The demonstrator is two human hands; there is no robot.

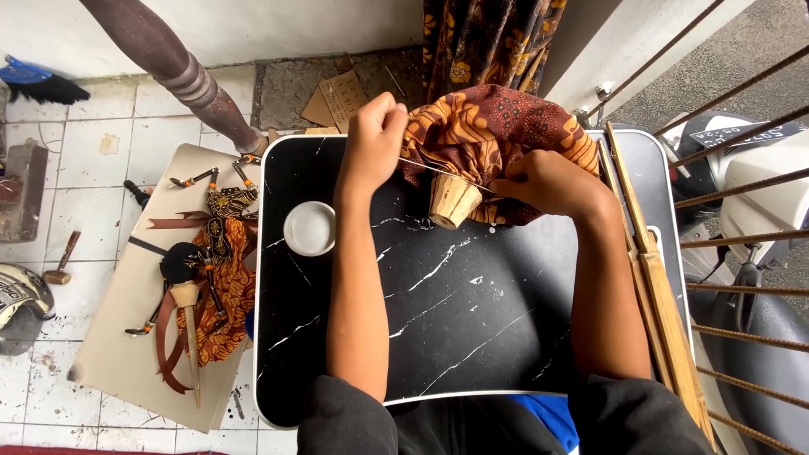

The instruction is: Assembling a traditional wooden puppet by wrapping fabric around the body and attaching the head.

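Thin pale thread (421, 165) pulled tight by closed left hand (373, 139). Orange-brown patterned cloth (493, 126) pinched onto small light wooden cone (452, 200) by right hand (552, 181), table's (472, 329) 12 o'clock. Tying seems half done; knot left. Small round white dish (309, 228) at 9 o'clock.

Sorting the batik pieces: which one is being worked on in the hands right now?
The batik cloth at the black table's far edge, bunched over a wooden cone between both hands. The other batik dresses a finished puppet lying untouched on the board to the left.

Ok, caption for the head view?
Left hand pulls thread taut while right hand holds patterned cloth on a wooden cone.
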